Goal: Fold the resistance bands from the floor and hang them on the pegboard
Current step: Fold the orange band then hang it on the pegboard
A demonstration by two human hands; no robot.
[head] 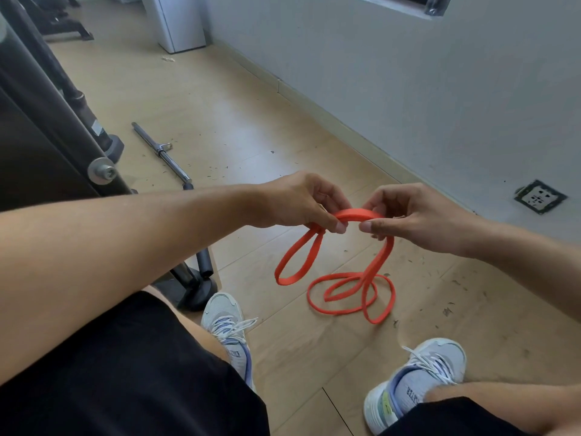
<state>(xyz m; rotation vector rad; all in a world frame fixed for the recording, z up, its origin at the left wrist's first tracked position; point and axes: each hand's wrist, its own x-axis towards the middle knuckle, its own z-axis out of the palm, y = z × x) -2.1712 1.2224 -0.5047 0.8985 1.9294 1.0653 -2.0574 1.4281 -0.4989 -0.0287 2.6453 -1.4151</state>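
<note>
An orange resistance band [349, 284] stretches between my two hands above the wooden floor. My left hand [301, 201] pinches a folded stretch of it, and a short loop hangs down below that hand. My right hand [408, 215] grips the band a little to the right, fingers curled over it. From the right hand the band drops to the floor, where the rest lies in loose coils between my feet. No pegboard is in view.
A metal bar [162, 152] lies on the floor at the left, beside black gym machine frames [56, 127]. A grey wall [408, 73] with a socket [540, 196] runs along the right. A white cabinet [176, 23] stands at the back. My shoes [229, 328] are below.
</note>
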